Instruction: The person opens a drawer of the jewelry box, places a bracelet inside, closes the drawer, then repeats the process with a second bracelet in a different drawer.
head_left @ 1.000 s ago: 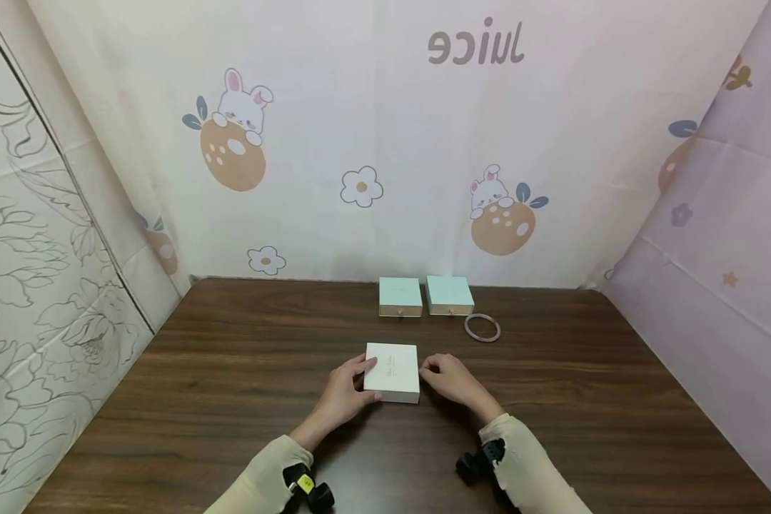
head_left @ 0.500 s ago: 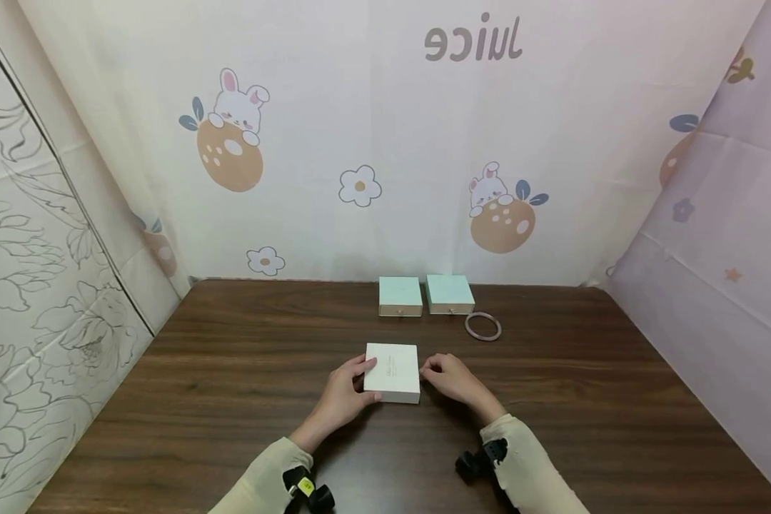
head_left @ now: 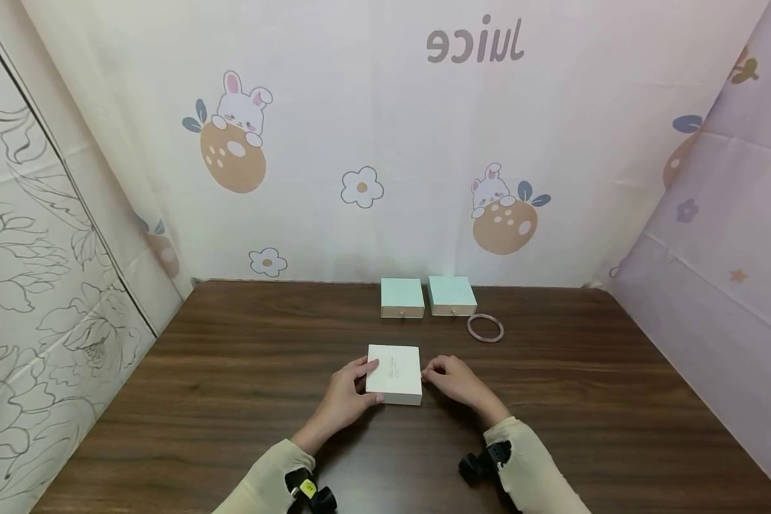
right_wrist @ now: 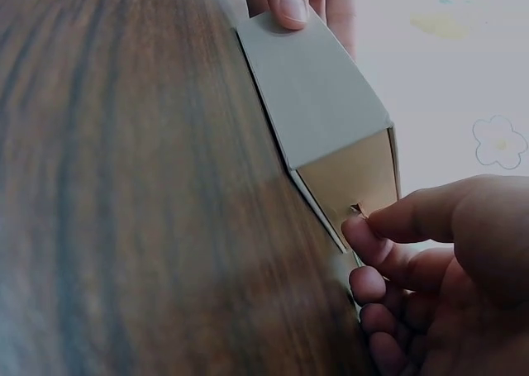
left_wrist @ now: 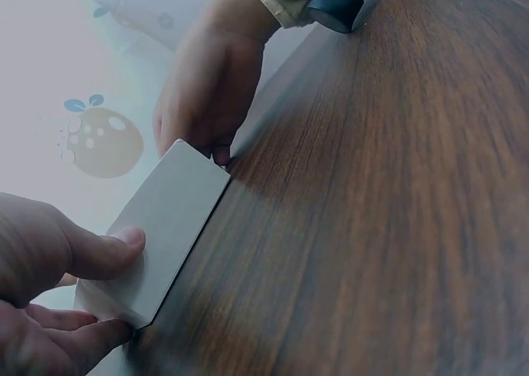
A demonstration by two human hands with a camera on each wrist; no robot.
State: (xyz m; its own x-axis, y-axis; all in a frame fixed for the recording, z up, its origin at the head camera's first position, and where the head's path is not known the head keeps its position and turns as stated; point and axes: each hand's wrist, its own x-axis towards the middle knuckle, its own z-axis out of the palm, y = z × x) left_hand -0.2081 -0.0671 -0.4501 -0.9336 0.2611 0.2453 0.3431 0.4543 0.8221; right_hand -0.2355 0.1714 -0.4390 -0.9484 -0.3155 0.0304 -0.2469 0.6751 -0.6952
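A white drawer-style gift box (head_left: 393,373) with small lettering on its lid lies on the wooden table. My left hand (head_left: 347,394) grips its left side, thumb on the near wall and fingers along the left and far edges. At the box's right end, my right hand (head_left: 456,380) pinches a small pull tab (right_wrist: 357,209) between thumb and index finger. In the right wrist view, the tan drawer front (right_wrist: 351,186) sits level with the sleeve's edge. The other right fingers (right_wrist: 384,318) are curled below the tab, and the fingertips hide most of it.
Two mint-green drawer boxes, a left one (head_left: 402,294) and a right one (head_left: 452,293), stand at the table's back edge. A pinkish ring-shaped bangle (head_left: 485,328) lies in front of the right one. Patterned cloth (head_left: 360,128) hangs behind the table.
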